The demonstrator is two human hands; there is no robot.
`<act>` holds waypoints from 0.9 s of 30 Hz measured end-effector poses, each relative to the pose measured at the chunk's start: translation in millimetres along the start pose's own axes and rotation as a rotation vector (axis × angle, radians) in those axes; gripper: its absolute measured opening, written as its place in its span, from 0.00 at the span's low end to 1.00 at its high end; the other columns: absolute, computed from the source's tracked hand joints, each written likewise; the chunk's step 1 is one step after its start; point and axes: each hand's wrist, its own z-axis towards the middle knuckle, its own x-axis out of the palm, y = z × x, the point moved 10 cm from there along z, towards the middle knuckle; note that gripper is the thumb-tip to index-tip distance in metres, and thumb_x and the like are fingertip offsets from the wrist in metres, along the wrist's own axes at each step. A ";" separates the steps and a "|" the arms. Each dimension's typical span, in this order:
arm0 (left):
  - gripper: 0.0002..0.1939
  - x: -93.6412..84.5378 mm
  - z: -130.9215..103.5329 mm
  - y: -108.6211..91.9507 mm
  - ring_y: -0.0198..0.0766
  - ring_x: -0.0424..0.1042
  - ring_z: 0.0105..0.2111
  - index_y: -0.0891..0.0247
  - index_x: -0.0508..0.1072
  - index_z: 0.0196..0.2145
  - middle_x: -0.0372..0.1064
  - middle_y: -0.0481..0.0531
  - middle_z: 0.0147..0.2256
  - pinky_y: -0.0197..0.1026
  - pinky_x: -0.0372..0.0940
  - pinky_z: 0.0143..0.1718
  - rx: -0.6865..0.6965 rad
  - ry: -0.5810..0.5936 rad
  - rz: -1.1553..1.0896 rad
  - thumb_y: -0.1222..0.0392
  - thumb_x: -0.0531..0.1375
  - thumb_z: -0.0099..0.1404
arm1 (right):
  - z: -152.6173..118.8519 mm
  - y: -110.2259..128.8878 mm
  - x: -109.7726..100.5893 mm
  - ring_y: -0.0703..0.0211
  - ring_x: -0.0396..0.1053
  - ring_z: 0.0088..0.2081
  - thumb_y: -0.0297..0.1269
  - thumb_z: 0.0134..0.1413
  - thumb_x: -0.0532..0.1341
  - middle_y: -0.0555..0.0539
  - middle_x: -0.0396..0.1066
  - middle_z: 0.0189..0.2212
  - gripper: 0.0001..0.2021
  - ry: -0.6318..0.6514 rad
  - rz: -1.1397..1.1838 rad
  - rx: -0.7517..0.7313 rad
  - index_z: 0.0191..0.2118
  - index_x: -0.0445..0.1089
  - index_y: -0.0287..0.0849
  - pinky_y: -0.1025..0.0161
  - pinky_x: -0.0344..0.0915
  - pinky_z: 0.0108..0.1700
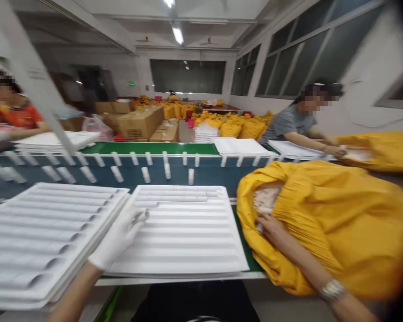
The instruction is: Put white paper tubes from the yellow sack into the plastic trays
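A grooved white tray (188,237) lies in front of me, its top grooves partly filled with rows of small white round pieces (174,198). My left hand (119,237), in a white glove, is over the tray's left side. Its fingers are closed on a short stack of round pieces (143,216) with a greyish end. At the mouth of a large yellow cloth bag (349,214), my bare right hand (272,228) has its fingers bent around something white. Loose white pieces (267,199) show inside the bag. What exactly the right fingertips hold is partly hidden.
Stacked trays with full rows (53,219) stand at left. Beyond is a blue divider (130,172) with white cylinders along it, then a green belt (151,148) bearing white trays (242,146). A co-worker (289,120) reaches into another yellow bag (386,150); another person (20,114) is at left.
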 end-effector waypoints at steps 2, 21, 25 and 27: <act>0.20 32.2 -14.8 -2.4 0.52 0.75 0.52 0.56 0.77 0.47 0.80 0.54 0.46 0.49 0.71 0.53 -0.111 0.079 -0.234 0.42 0.60 0.65 | 2.6 6.6 -6.4 0.44 0.71 0.39 0.30 0.58 0.56 0.37 0.72 0.36 0.09 0.006 -0.040 0.059 0.32 0.74 0.42 0.48 0.69 0.42; 0.17 159.7 -35.8 -145.8 0.44 0.73 0.50 0.59 0.76 0.50 0.76 0.50 0.46 0.44 0.63 0.59 -0.003 0.627 -0.624 0.50 0.53 0.73 | 13.2 154.0 -25.5 0.51 0.73 0.44 0.51 0.67 0.59 0.42 0.76 0.41 0.18 0.092 0.306 -0.365 0.46 0.72 0.41 0.53 0.66 0.51; 0.18 159.4 -42.2 -142.2 0.45 0.71 0.56 0.58 0.75 0.54 0.74 0.52 0.54 0.44 0.60 0.62 0.002 0.571 -0.593 0.52 0.54 0.72 | 15.5 164.8 -13.5 0.55 0.74 0.40 0.51 0.68 0.58 0.46 0.77 0.37 0.17 0.288 0.294 -0.314 0.45 0.73 0.41 0.61 0.67 0.44; 0.18 158.5 -44.4 -135.5 0.46 0.71 0.55 0.58 0.74 0.53 0.75 0.52 0.53 0.45 0.61 0.62 -0.022 0.546 -0.577 0.51 0.55 0.72 | 15.8 166.8 -9.7 0.58 0.73 0.38 0.52 0.65 0.61 0.48 0.76 0.38 0.18 0.361 0.342 -0.269 0.50 0.71 0.42 0.64 0.67 0.42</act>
